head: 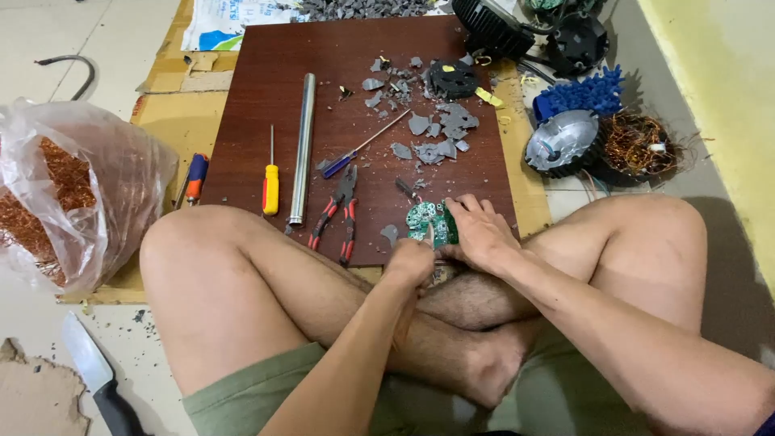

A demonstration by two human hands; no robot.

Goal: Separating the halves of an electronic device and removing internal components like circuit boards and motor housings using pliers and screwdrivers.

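Observation:
I sit cross-legged on the floor at the near edge of a dark red-brown wooden board (266, 89). Both hands meet at that edge on a small green circuit board (429, 221). My right hand (480, 232) grips the circuit board from the right, fingers curled over it. My left hand (409, 262) is closed just below it, at its lower left edge; what the fist holds is hidden. Red-handled pliers (337, 214) lie on the wood just left of my hands.
On the board lie a metal tube (302, 147), a yellow-handled screwdriver (270, 187), a blue-handled screwdriver (363, 145) and several grey plastic shards (428, 129). A clear bag of copper wire (56, 202) sits left, a knife (97, 379) lower left, motor parts (565, 141) and copper coils (638, 144) right.

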